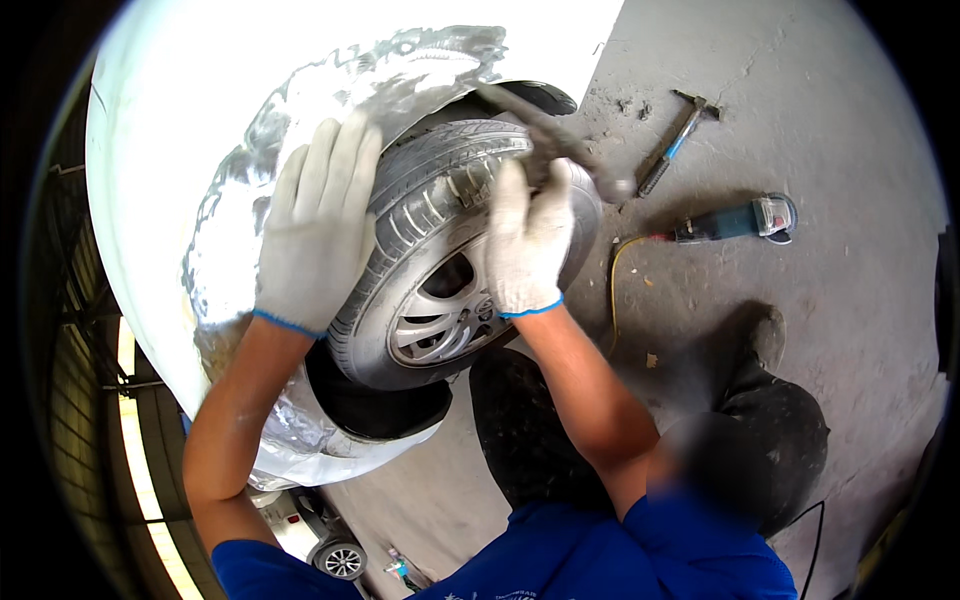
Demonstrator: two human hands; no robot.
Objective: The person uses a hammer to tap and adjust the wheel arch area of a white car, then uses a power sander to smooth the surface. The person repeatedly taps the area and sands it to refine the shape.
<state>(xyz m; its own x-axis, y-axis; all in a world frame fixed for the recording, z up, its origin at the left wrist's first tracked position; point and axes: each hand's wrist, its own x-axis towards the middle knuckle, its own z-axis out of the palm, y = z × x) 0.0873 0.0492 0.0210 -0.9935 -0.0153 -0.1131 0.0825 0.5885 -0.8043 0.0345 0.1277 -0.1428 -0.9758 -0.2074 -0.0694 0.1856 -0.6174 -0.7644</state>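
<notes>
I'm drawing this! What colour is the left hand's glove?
The glove is off-white with blue edging, best in the head view.

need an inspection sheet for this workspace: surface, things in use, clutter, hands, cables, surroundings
Surface: grey floor, marked, with dark crumbs near the hammer
Things in use: white fender with grey patches, around the wheel; blurred tool, exact kind unclear
Clutter: hammer and grinder lying on the floor
Hands: both gloved; left hand open against the fender, right hand closed around the tool
Cables: yellow cord from the grinder's rear; black cable at lower right
Surroundings: second car at the lower edge
</notes>
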